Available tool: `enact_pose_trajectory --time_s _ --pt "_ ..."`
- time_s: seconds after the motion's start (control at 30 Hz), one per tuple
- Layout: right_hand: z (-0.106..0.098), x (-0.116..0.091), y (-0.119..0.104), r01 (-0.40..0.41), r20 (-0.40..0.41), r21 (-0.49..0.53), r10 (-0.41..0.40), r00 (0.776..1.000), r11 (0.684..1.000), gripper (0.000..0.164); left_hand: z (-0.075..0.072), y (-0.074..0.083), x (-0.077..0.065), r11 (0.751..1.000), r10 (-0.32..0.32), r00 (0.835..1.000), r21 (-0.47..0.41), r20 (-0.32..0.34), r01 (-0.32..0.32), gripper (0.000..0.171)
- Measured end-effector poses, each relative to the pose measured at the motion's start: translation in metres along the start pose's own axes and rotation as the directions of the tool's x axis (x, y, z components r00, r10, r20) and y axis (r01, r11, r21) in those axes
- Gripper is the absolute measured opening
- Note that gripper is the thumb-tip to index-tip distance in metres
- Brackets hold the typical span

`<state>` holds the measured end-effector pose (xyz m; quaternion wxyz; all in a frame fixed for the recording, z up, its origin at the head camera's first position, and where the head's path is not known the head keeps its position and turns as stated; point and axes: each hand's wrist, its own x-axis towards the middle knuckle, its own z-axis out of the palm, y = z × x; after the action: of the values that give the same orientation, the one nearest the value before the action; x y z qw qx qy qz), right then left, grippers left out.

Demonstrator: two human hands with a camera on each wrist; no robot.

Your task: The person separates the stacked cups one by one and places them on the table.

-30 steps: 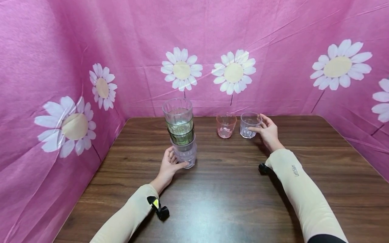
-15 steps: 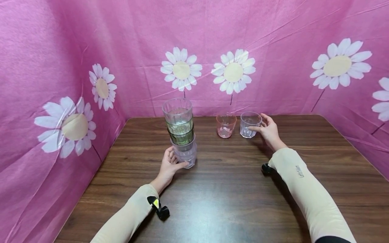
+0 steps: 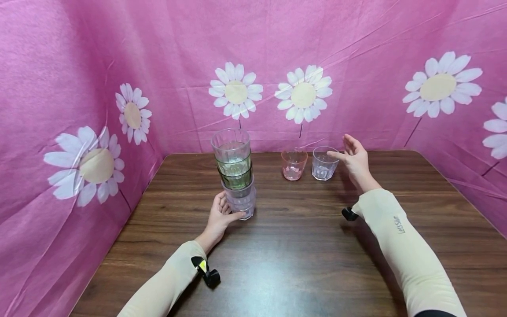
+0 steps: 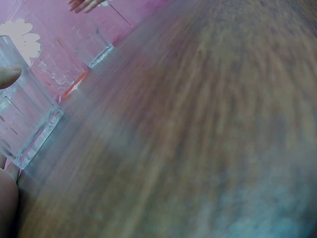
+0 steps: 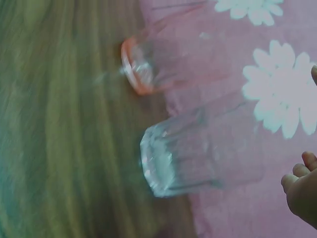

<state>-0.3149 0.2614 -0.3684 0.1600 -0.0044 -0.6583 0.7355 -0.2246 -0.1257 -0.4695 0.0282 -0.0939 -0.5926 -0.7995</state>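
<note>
A tall stack of nested glasses (image 3: 233, 176) stands on the table, left of the middle in the head view. Its lowest glass is clear with a faint purple tint, green ones sit above, and a clear one tops it. My left hand (image 3: 222, 215) grips the lowest glass, thumb in front and fingers behind. At the back stands a clear faceted tumbler (image 3: 324, 166). Beside that tumbler, to its right, my right hand (image 3: 355, 164) is raised with fingers extended and thumb near the rim. The right wrist view shows the fingers (image 5: 302, 183) apart from the tumbler (image 5: 178, 158).
A pink glass (image 3: 294, 166) stands just left of the clear tumbler. The brown wooden table (image 3: 301, 246) ends at the back against a pink curtain (image 3: 269, 35) printed with white daisies.
My right hand has let go of the clear tumbler and risen a little, up and to the right. The left hand and the stack have stayed in place.
</note>
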Motion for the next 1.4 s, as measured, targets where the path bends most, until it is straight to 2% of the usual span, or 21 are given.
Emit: enact_pose_trajectory --time_s 0.17,0.33,0.63,0.87,1.17,1.4 --pt "0.012 -0.006 -0.014 0.044 0.056 -0.007 -0.044 0.997 0.999 0.081 0.0 0.001 0.0 1.0 0.007 1.0 -0.007 0.003 -0.007 0.08" --pt "0.028 -0.012 -0.026 0.075 0.163 0.016 -0.076 0.984 0.997 0.08 0.0 0.0 0.0 1.0 0.004 1.0 -0.004 0.004 -0.004 0.079" --pt "0.061 -0.025 -0.038 0.05 0.309 0.135 -0.09 0.947 0.99 0.078 0.0 0.0 0.0 1.0 0.005 1.0 -0.013 0.005 -0.005 0.079" --pt "0.087 -0.036 -0.045 0.048 0.426 0.167 -0.116 0.897 0.985 0.078 0.0 0.0 0.0 1.0 0.009 1.0 -0.014 0.006 -0.009 0.079" --pt "0.12 -0.05 -0.056 0.068 0.566 0.177 -0.158 0.809 0.982 0.08 0.0 0.001 -0.001 1.0 0.005 1.0 -0.011 0.004 -0.005 0.079" --pt "0.145 -0.061 -0.064 0.049 0.611 0.211 -0.171 0.773 0.976 0.08 0.0 0.001 -0.001 1.0 0.002 1.0 -0.005 0.0 -0.002 0.08"
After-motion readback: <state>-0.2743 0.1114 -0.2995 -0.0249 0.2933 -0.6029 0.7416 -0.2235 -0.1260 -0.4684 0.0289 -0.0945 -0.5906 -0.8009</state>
